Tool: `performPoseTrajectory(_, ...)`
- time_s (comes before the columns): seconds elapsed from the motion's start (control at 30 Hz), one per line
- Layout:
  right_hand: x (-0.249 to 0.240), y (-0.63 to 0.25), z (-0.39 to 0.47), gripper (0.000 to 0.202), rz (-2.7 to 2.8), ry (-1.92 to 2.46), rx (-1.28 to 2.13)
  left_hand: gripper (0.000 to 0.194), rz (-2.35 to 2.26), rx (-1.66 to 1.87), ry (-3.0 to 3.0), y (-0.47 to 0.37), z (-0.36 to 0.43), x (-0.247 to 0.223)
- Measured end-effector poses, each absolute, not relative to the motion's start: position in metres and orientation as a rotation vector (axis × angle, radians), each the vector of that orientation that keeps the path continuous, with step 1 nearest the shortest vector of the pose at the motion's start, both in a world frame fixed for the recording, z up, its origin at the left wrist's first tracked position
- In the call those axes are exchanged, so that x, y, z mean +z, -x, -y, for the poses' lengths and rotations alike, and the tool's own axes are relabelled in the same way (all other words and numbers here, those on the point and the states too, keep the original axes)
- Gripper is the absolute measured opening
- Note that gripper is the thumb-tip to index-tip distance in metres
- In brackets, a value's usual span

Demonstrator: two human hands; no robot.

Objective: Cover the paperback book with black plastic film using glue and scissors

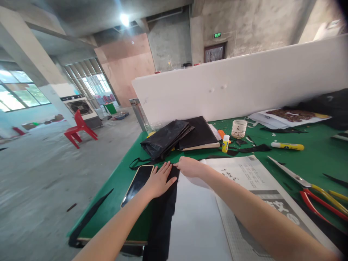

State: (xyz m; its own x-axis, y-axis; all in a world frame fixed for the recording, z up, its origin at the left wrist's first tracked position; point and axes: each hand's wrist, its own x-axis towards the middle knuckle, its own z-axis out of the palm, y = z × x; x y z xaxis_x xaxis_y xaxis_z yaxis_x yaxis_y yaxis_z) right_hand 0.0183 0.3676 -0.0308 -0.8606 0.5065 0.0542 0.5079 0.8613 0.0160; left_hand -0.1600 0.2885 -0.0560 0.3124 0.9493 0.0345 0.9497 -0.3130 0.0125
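A long black strip [165, 217], of cloth or paper, runs toward me along the left edge of a white sheet [194, 221]. Lying flat on the strip's upper part is my left hand [161, 179], its fingers spread. My right hand [188, 166] is curled, with its index finger and thumb tip at the strip's far end, where it meets the sheet. What lies between those fingertips is mostly hidden. Just left of my left hand is a phone [137, 185] with a dark screen. A printed page [250, 177] lies under my right forearm.
Beyond my hands are folded black material [167, 137], a black-covered book [202, 132], a glue stick [225, 144] and a plastic cup [239, 128]. Scissors [306, 183] lie open at right, near another glue stick [287, 146]. A white panel [231, 85] stands behind the green table [125, 159].
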Motion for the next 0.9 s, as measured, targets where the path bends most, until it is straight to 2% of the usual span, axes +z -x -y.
performPoseTrajectory(0.23, -0.014, -0.029, -0.373, 0.027, 3.032, 0.971, 0.068, 0.060, 1.857, -0.120, 2.510, 0.159, -0.288, -0.062)
performPoseTrajectory(0.43, -0.017, -0.028, -0.371, 0.023, 2.982, 1.060, -0.005, 0.062, 1.881, -0.137, 2.486, 0.158, -0.286, -0.064)
performPoseTrajectory(0.67, -0.034, -0.018, -0.354, 0.033, 2.859, 0.827, -0.170, 0.062, 1.888, -0.136, 2.483, 0.157, -0.284, -0.065)
performPoseTrajectory(0.9, -0.049, -0.002, -0.353, 0.024, 2.966, 0.809, -0.232, 0.065, 1.906, -0.126, 2.474, 0.158, -0.283, -0.064)
